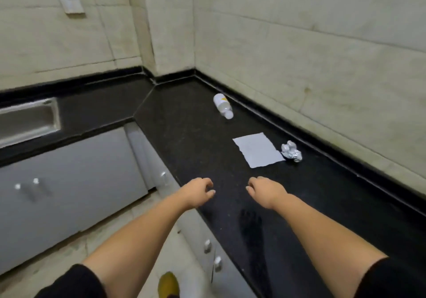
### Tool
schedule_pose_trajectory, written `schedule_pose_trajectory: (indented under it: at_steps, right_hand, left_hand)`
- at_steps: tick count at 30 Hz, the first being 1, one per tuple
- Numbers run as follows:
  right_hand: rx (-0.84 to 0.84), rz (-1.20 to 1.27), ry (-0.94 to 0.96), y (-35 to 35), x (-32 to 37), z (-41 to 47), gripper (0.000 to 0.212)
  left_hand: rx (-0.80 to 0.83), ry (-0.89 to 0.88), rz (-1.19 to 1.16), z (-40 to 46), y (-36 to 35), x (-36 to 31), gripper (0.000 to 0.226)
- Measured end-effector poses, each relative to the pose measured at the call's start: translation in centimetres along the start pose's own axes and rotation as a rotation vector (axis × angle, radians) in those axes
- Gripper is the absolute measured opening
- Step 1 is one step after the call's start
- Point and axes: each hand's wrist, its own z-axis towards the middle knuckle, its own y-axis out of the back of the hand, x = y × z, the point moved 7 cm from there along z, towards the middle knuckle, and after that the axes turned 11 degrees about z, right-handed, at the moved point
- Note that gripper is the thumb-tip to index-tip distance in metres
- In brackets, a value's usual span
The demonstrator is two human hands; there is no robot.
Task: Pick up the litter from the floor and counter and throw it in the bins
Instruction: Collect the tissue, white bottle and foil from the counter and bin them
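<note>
Three pieces of litter lie on the black counter (189, 136). A small plastic bottle (222, 105) with a white cap rests on its side near the back wall. A flat sheet of white paper (258, 149) sits closer to me, and a crumpled ball of foil (291, 151) touches its right corner. My left hand (198, 193) hovers at the counter's front edge, fingers loosely curled and holding nothing. My right hand (265, 191) hangs over the counter just short of the paper, also loosely curled and holding nothing. No bin is in view.
A steel sink (27, 122) is set into the counter at the left. Grey cabinet doors with round knobs (69, 182) run below both counter runs. A wall socket (70, 1) is at the upper left. My yellow shoe (168, 285) stands on the pale tiled floor.
</note>
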Motion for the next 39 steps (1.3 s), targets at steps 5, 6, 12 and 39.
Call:
schedule_pose_trajectory:
  at_steps: [5,6,12,39]
  right_hand:
    - [-0.134,0.111,-0.246,4.3,-7.3,4.4,0.036]
    - [-0.153,0.141,-0.304,4.9,-8.5,5.1,0.036]
    - [-0.307,0.299,-0.554,7.7,-13.3,9.4,0.043]
    - [-0.148,0.139,-0.639,4.9,-14.2,13.6,0.037]
  left_hand:
    - [0.094,-0.261,0.107,10.9,0.8,-5.8,0.041]
    - [0.117,-0.303,0.126,12.8,1.1,-6.8,0.043]
    - [0.161,-0.514,0.247,22.1,2.5,-11.1,0.058]
    - [0.144,-0.346,0.442,23.6,1.2,-2.9,0.03]
